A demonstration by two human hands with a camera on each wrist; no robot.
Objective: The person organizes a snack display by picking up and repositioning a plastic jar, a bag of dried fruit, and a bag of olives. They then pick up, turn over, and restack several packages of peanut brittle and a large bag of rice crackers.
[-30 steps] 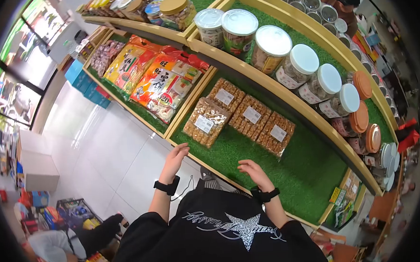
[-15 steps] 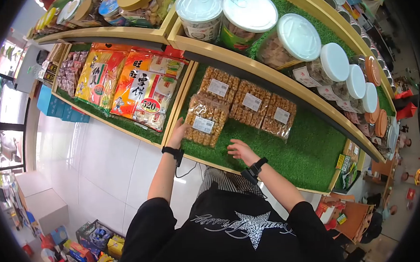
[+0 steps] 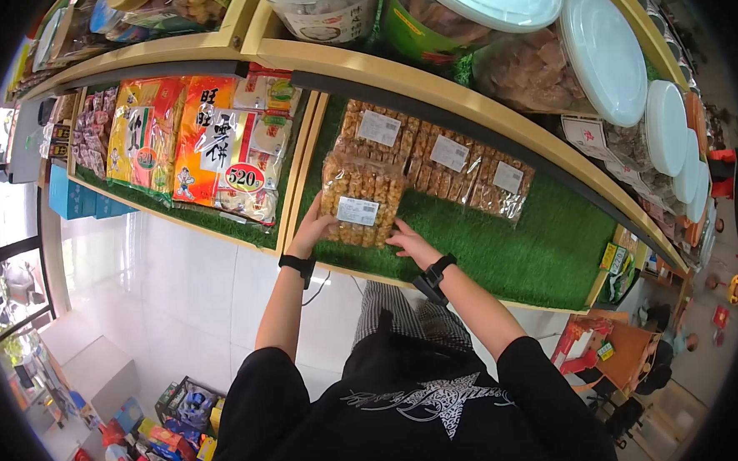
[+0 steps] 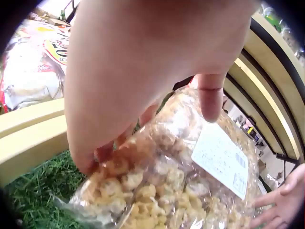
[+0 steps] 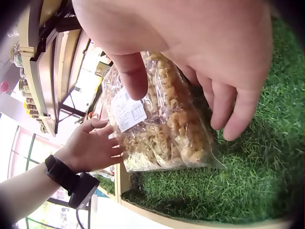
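Note:
A clear bag of golden puffed snack (image 3: 359,204) with a white label rests on green turf, in front of similar packs (image 3: 378,128). At its left edge is my left hand (image 3: 309,232); in the left wrist view this hand (image 4: 143,71) has its thumb over the bag (image 4: 157,186) and its fingers curled at the side. My right hand (image 3: 413,245) is at the bag's lower right. The right wrist view shows this hand (image 5: 190,43) with its thumb over the bag (image 5: 167,124) and relaxed fingers beside it, above the turf.
Left of a wooden divider (image 3: 303,171) lie red and yellow snack bags (image 3: 218,146). A raised shelf edge (image 3: 463,113) curves behind the packs, carrying large lidded tubs (image 3: 527,63). The wooden front rim (image 3: 515,304) runs close below my forearms.
Both hands have moved forward to the front snack bag, the left to its left edge, the right to its lower right. The head view has come closer to the shelf.

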